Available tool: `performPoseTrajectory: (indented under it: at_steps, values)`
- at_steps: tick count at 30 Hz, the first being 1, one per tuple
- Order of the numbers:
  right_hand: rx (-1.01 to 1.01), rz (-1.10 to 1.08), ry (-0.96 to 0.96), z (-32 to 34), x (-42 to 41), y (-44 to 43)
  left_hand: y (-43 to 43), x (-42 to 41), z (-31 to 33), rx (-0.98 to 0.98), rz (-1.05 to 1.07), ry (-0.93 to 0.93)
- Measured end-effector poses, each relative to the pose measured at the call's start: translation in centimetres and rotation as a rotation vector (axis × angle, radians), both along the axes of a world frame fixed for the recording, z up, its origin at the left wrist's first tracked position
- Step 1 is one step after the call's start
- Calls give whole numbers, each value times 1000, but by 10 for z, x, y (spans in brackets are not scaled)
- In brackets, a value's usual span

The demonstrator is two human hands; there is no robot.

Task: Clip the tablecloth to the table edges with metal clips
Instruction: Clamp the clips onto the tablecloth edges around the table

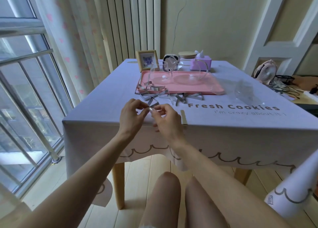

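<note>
From the head view, a pink plastic tray (212,88) is sitting on the far half of the table, holding two clear glass vessels: a tall pitcher with a handle (158,72) at its left end and a rounder, lower glass pot (195,74) to the right. Both are looking empty. Behind the tray a glass jar with a pale wooden lid (186,59) is standing beside a lilac tissue box (201,62) with a tissue sticking up; what the jar is holding cannot be told. A wood-framed picture (146,60) is standing to their left.

A loose heap of metal clips (154,93), flat bent grey strips, is lying against the tray's near left corner, with more spreading right along its near rim. A crumpled clear plastic bag (246,92) is lying to the right.

The left hand (131,115) and right hand (167,120) are meeting just above the near table edge, each pinching one clip (152,105) between thumb and forefinger, the other fingers loosely curled. Just right of them a fitted clip (183,117) is gripping the matte lilac tablecloth (223,124) over the near edge.
</note>
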State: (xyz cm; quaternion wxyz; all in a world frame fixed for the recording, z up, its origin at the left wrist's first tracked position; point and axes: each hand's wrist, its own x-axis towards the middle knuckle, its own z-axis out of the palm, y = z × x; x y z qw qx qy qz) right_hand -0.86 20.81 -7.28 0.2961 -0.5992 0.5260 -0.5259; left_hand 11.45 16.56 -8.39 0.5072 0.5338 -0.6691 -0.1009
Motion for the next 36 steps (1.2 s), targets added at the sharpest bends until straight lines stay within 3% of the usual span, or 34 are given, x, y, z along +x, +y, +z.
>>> performPoseTrajectory:
  at_steps: [4, 7, 11, 13, 17, 20, 27, 36]
  values:
    - [244, -3, -514, 4, 36, -15, 13, 13, 3, -34, -43, 137]
    - [253, -17, -635, 6, 49, -23, 14, 17, 6, -57, -72, 171]
    - [137, -121, -535, 11, 48, -26, 11, 18, 7, -13, -168, 231]
    - [51, -212, -393, 12, 44, -33, 5, 16, 8, 69, -152, 189]
    - [-23, -249, -130, 14, 38, -38, -15, 15, 11, 236, -93, -617]
    - [-53, -165, -80, 13, 38, -37, -17, 23, 6, 309, -175, -853]
    - [-103, -11, -64, 8, 57, -31, -12, 67, 0, 347, -79, -828]
    - [-5, 199, -179, -4, 82, -19, -12, 158, -6, 436, 138, -744]
